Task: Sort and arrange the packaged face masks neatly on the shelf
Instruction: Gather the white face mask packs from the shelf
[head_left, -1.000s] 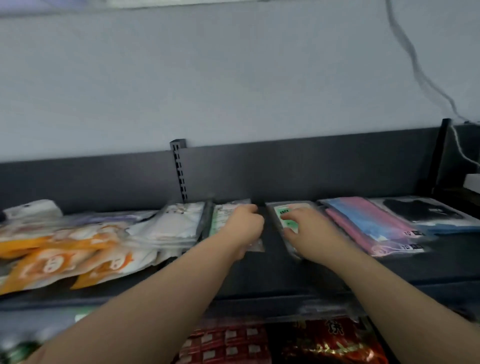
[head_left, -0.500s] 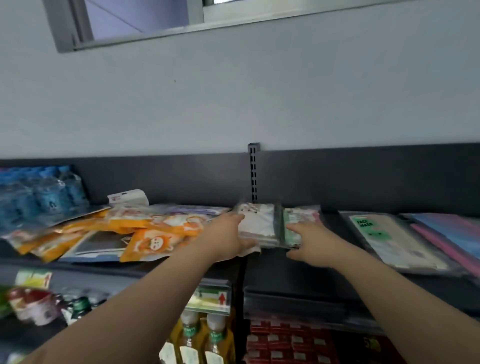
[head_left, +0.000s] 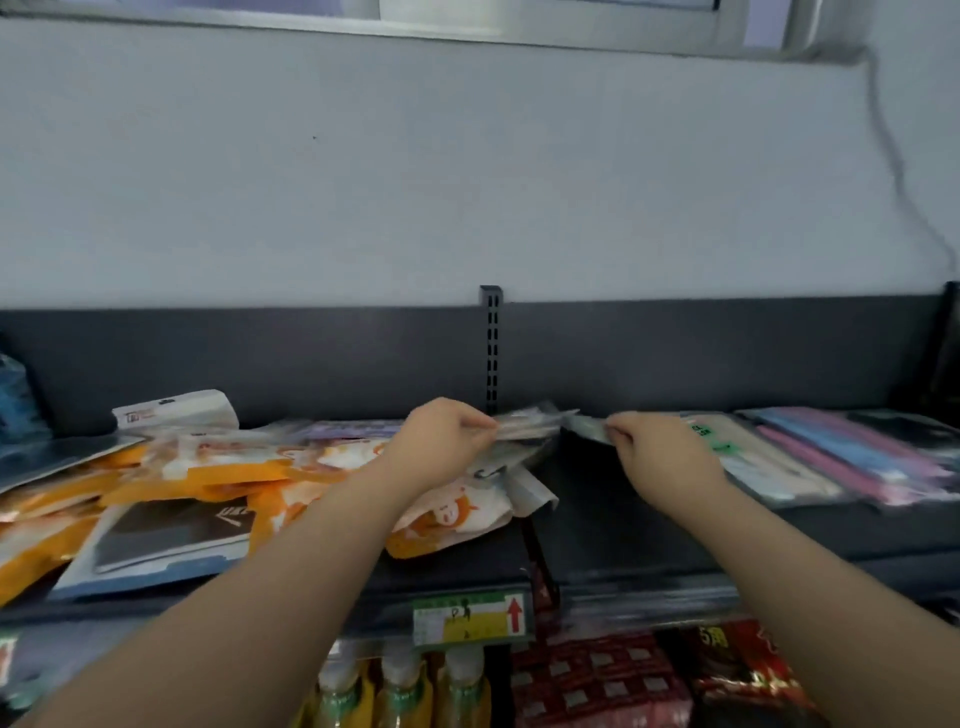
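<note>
My left hand (head_left: 441, 441) is shut on the edge of a thin stack of clear mask packs (head_left: 527, 423), lifted a little above the dark shelf (head_left: 613, 525). My right hand (head_left: 657, 449) pinches the left end of a greenish mask pack (head_left: 584, 428) beside it. Left of my hands lies a loose heap of orange-and-white mask packs (head_left: 218, 473) with a dark-fronted pack (head_left: 171, 535) on top. To the right lie a flat pack with a green label (head_left: 748, 457), then blue and pink mask packs (head_left: 852, 457).
A slotted upright (head_left: 491, 348) stands at the shelf's back, just behind my hands. A white box (head_left: 174, 410) sits behind the heap. A price tag (head_left: 472, 616) hangs on the shelf's front edge. Below are bottles (head_left: 400, 686) and red snack packets (head_left: 597, 686).
Both hands have closed on packs and raised them off the shelf near the upright. The view has shifted right and tilted, so the shelf sits lower in the frame.
</note>
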